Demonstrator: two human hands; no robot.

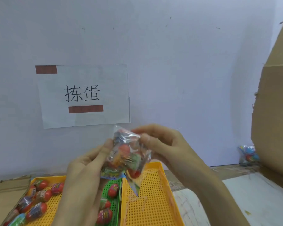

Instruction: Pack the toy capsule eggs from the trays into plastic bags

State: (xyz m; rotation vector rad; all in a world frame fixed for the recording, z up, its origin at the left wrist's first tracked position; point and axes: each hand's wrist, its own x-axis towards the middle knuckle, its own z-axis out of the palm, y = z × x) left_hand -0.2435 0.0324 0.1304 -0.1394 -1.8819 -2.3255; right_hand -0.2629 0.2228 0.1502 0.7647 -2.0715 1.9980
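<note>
Above trays, mid-frame: plastic bag stuffed with capsule eggs, held aloft between both hands. Left hand grips bag's left side, thumb pointing up along its front. Right hand pinches bag's upper right edge, fingers curled round film, forearm slanting in from lower right. Bag's bottom corner dangles over right yellow tray. Loose eggs lie in left yellow tray and green tray.

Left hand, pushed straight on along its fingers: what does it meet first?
The left hand grips the filled plastic bag, so that is the first contact. Past it, probably the white wall just below the paper sign; depth is unclear.
</note>
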